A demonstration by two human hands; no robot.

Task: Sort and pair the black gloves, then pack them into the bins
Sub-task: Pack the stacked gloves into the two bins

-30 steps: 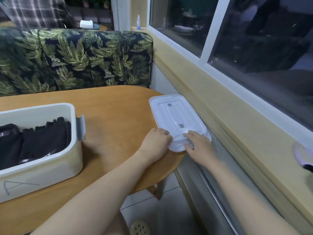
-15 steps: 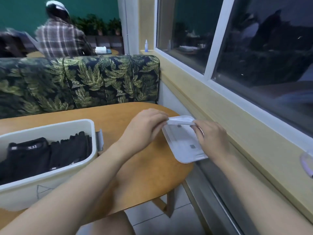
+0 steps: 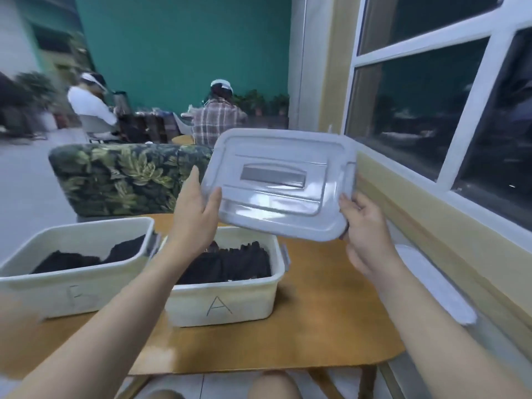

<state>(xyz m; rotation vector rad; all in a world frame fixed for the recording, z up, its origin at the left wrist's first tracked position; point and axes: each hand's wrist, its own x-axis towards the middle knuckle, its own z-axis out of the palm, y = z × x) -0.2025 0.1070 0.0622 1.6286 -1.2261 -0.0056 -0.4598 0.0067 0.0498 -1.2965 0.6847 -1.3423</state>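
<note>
The lid (image 3: 283,184) hides the left hand's (image 3: 193,217) fingers and the right hand's (image 3: 364,228) fingertips. Below the lid, the left forearm covers part of bin A (image 3: 230,295) and its gloves (image 3: 239,262). Bin B (image 3: 72,286) is cut by the left edge. Behind the lid, two people are blurred.
</note>
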